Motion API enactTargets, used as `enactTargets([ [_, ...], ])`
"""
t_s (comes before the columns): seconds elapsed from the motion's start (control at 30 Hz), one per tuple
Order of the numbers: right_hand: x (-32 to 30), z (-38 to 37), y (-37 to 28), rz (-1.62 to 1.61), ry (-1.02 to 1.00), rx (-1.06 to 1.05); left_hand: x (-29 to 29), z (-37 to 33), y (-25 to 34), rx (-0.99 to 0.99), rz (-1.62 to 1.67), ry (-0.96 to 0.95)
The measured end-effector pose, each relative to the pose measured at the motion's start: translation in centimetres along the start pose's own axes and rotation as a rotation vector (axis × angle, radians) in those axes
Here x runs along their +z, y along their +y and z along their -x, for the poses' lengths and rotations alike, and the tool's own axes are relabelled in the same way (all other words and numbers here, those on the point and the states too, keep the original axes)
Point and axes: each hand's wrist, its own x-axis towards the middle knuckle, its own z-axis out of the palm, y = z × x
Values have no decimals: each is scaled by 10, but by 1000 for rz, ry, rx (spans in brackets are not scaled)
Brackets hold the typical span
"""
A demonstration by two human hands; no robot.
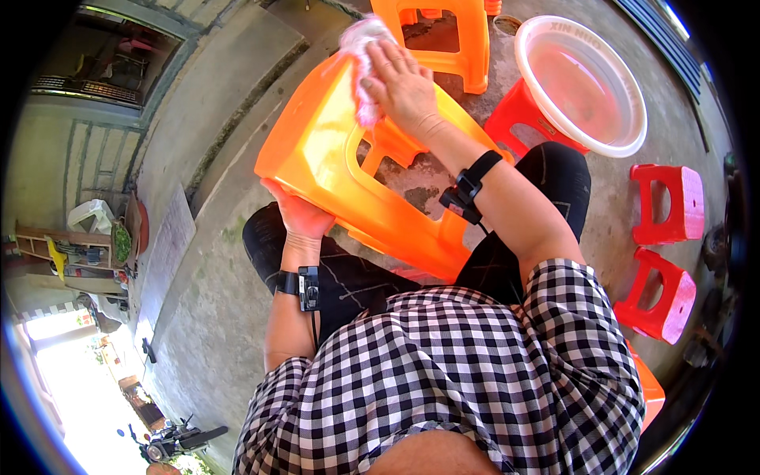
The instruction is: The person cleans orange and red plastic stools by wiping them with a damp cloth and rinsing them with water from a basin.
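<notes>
An orange plastic stool [317, 134] is tipped on its side between my knees, its seat turned toward the left and its legs toward the right. My left hand [299, 210] grips the lower edge of the seat, fingers tucked under and partly hidden. On the upper part of the stool, my right hand [401, 89] presses a pink and white cloth [366, 47] against the side, with the fingers over it. The cloth hangs down past the thumb along the stool's surface.
A white basin of water [582, 87] rests on a red stool [526, 119] at the far right. Another orange stool [475, 47] stands beyond mine. Two small red stools [673, 204] are on the right, and a concrete step [214, 87] runs along the left.
</notes>
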Motion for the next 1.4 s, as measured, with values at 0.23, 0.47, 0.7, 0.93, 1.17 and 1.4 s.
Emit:
enactTargets([
  [0.23,-6,41,64,-240,-378,482,-22,5,13,91,-50,52],
  [0.47,-23,112,125,-129,-578,703,-34,-3,16,129,-101,90],
  [0.7,-18,154,170,88,-590,619,-10,-17,7,100,-57,63],
  [0.93,-56,154,93,137,-584,654,-6,-17,6,162,-43,95],
  [1.17,-58,241,48,159,-851,392,-5,-19,1,148,-40,135],
  [1.4,-53,196,84,44,-633,619,-18,-26,4,67,10,106],
])
